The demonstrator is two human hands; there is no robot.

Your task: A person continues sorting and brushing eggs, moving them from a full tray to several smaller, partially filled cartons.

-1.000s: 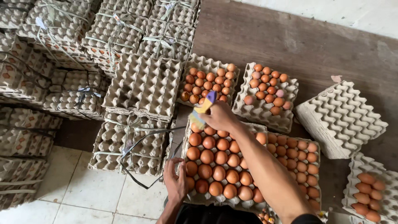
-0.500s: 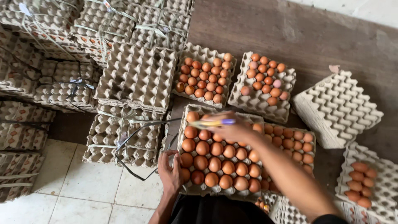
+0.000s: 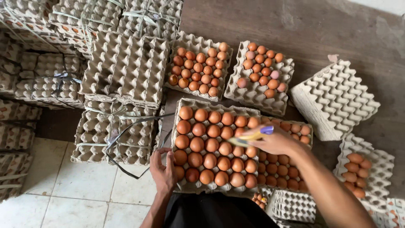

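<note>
1. Grey pulp trays everywhere. Landmark: the full tray [image 3: 213,147] of brown eggs, front centre, directly under both hands.
2. Far left of the full tray: tied stacks [image 3: 50,80] of egg trays, bound with strapping, several layers deep. These look packed and bundled already.
3. Just left of the full tray: another strapped stack [image 3: 116,135], its loose strap ends trailing over the tiled floor [image 3: 63,194].
4. Left hand [image 3: 163,171]: flat on the full tray's near-left corner, fingers spread over the rim, bracing it rather than gripping anything.
5. Full tray: every visible cup holds an egg. It appears to sit on top of further trays.
6. Behind the full tray: two part-filled trays [image 3: 198,69], [image 3: 259,74], with empty cups along their edges. Filling there looks unfinished.
7. Right hand [image 3: 276,141]: over the full tray's right edge, fingers closed around a yellow tool [image 3: 253,136] with a purple tip; what kind of tool, I cannot tell.
8. Right of the full tray: a second filled tray [image 3: 291,156], partly hidden by the forearm.
9. Far right: an empty tray stack [image 3: 335,99] lying askew, and a tray [image 3: 363,173] holding only a few eggs. Judgement: roughly midway, with much packed and several trays left to fill.
</note>
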